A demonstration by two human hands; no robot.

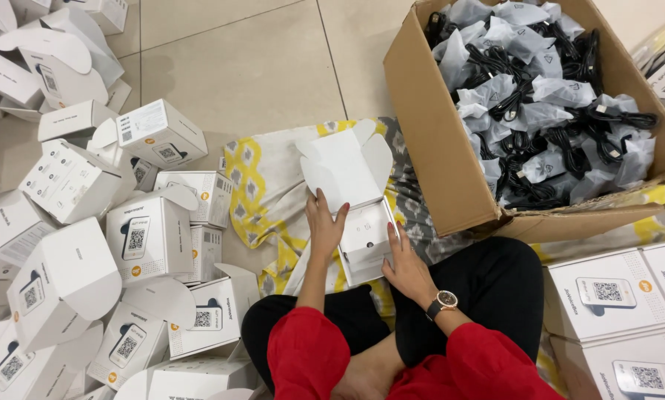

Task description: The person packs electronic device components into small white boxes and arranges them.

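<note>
We note that the open white box (355, 215) held between the left hand (325, 226) and right hand (405, 267) is matt, smooth paperboard. Beneath that box lies a soft printed cloth (262, 189) in yellow and grey, on glossy, smooth floor tiles (236, 59). To the right of the box, the brown carton (440, 163) is rough matt corrugated cardboard, holding black cables in thin, crinkled translucent plastic bags (547, 96).

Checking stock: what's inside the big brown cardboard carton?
The brown cardboard carton holds coiled black cables in clear plastic bags, piled high; lower layers and the bottom are covered.
</note>
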